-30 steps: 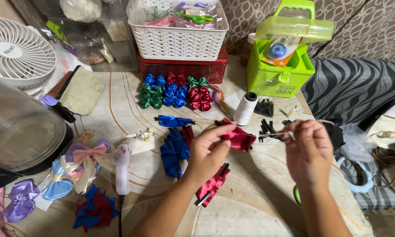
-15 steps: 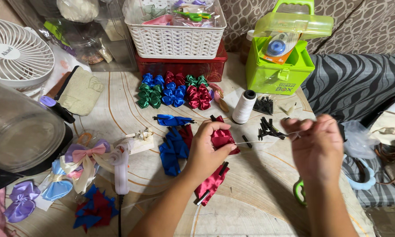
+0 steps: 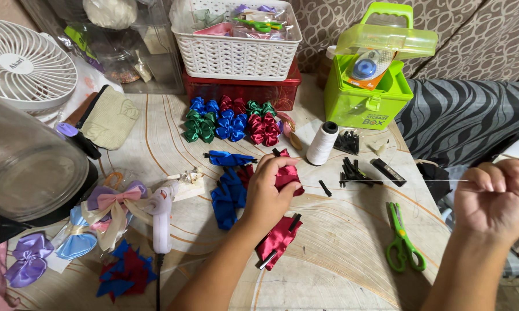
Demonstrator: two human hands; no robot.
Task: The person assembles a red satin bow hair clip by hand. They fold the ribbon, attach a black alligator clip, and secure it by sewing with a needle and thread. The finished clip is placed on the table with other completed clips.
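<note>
My left hand (image 3: 269, 190) rests on the table, pinching a folded red satin ribbon piece (image 3: 287, 175). A thin white thread (image 3: 386, 181) runs taut from that ribbon to my right hand (image 3: 495, 196), which is closed on the thread's far end at the table's right side. A needle cannot be made out. Near my left wrist lies another red ribbon piece on a black hair clip (image 3: 278, 241). Blue ribbon pieces (image 3: 225, 196) lie just left of my left hand.
White thread spool (image 3: 321, 143), black clips (image 3: 354, 170) and green scissors (image 3: 402, 239) lie between the hands. Small ribbon bows (image 3: 230, 121), a white basket (image 3: 236, 43), a green storage box (image 3: 366, 86), a glue gun (image 3: 161, 216), a fan (image 3: 26, 63) and finished bows (image 3: 107, 210) surround them.
My right hand has pulled far out to the right, drawing the thread long and tight. My left hand has stayed on the red ribbon, pressing it lower to the table.
</note>
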